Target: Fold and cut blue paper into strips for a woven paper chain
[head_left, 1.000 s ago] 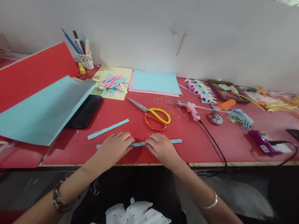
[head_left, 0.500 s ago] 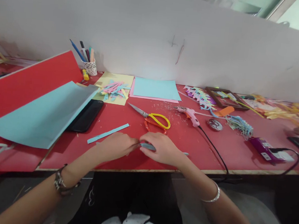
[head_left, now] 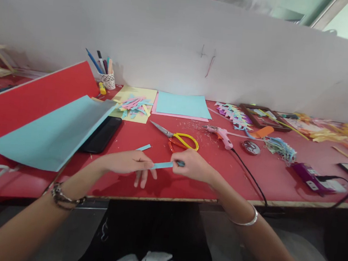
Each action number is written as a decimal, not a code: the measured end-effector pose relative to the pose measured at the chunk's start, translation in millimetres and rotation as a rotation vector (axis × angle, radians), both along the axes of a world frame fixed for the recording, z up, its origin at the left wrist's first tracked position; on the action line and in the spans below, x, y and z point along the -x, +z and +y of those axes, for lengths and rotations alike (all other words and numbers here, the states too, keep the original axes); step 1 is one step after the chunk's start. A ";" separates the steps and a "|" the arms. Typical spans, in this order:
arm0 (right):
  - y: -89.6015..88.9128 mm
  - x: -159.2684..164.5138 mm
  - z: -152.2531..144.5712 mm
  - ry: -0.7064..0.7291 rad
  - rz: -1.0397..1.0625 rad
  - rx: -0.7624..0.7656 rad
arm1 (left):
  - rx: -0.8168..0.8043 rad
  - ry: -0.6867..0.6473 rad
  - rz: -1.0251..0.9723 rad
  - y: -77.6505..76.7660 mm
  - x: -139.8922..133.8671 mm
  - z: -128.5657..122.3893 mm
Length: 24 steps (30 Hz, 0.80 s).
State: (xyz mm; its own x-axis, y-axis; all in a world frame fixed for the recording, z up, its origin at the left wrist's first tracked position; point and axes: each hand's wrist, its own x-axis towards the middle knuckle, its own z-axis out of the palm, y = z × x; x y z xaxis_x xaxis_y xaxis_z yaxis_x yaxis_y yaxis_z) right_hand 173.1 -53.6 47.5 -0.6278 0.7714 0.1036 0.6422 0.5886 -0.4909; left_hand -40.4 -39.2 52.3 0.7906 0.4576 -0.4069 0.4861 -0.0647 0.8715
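Note:
A narrow light blue paper strip (head_left: pixel 162 165) stretches between my two hands above the red table. My left hand (head_left: pixel 134 163) pinches its left end, thumb on top, other fingers hanging below. My right hand (head_left: pixel 193 165) is closed round the other end, and a darker bluish-grey piece pokes out of that grip; I cannot tell whether it belongs to the strip. Behind my left hand lies a second blue paper strip (head_left: pixel 144 147), partly covered. Scissors (head_left: pixel 177 138) with yellow and orange handles lie just beyond my right hand, blades spread.
A pink glue gun (head_left: pixel 221 136) with a black cord lies to the right, near a purple power box (head_left: pixel 309 176). A blue sheet (head_left: pixel 47 134) leans over a black phone (head_left: pixel 102 135) on the left. Paper scraps (head_left: pixel 135 105) pile on a yellow sheet (head_left: pixel 120 92) behind.
My hands have drawn apart, exposing the strip between them. My left hand now covers more of the second strip. A person's hand at the far right has gone from view.

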 end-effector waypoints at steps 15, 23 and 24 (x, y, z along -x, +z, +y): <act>5.4 -83.0 -17.7 -0.423 0.065 -0.316 | -0.166 0.023 0.133 19.4 42.5 -8.2; 20.2 -11.8 -28.4 0.013 -0.108 -0.240 | -0.338 -0.128 0.142 36.7 7.2 -8.1; 20.6 -6.2 -28.1 -0.006 -0.164 -0.177 | -0.412 -0.122 0.165 37.4 4.8 -8.4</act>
State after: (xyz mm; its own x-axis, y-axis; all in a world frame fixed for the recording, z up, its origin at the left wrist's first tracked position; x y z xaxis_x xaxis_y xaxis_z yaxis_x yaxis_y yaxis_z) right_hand 179.2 -81.7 68.1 -0.6426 0.7544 0.1340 0.7091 0.6517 -0.2693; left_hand -45.2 -47.6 89.8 0.7887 0.5152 -0.3353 0.5832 -0.4547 0.6731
